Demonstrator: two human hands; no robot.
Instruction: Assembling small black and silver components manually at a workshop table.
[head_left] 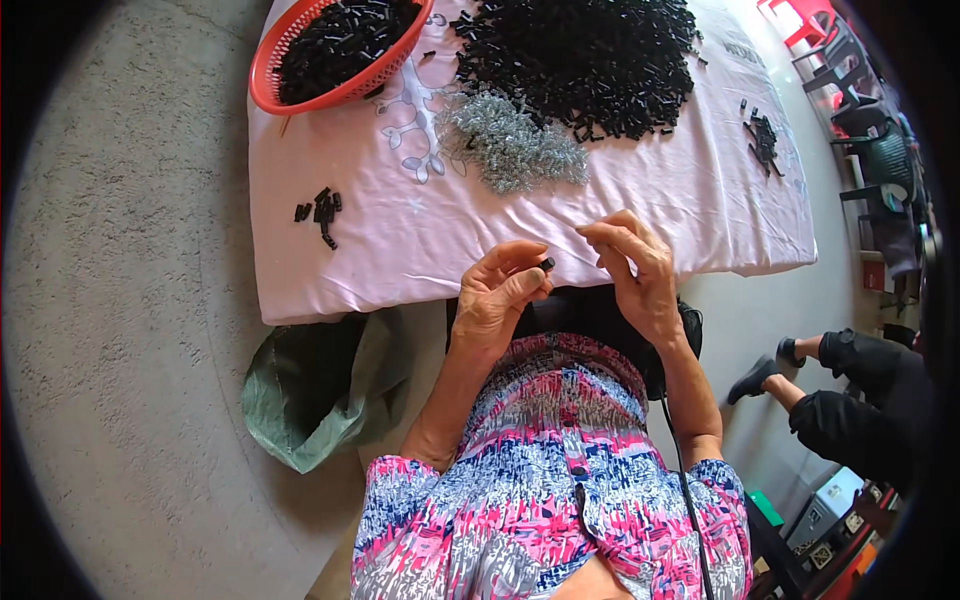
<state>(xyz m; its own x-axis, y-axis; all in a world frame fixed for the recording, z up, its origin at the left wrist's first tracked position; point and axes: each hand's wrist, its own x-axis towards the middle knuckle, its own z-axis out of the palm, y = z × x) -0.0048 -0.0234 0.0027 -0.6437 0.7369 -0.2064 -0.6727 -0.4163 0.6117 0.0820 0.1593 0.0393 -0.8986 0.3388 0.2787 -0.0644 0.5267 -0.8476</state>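
Fingers (520, 262) of the left hand (497, 300) are curled nearly closed, a small black piece (547, 264) pinched at their tips just over the tabletop's (400, 250) near edge. Right hand (635, 270) fingers are drawn together; whether anything is held cannot be told. A heap of springs (512, 145) lies beyond.

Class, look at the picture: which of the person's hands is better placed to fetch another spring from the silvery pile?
Probably the right hand: its fingertips show nothing held, while the left hand pinches a small black piece. The spring pile lies straight ahead.
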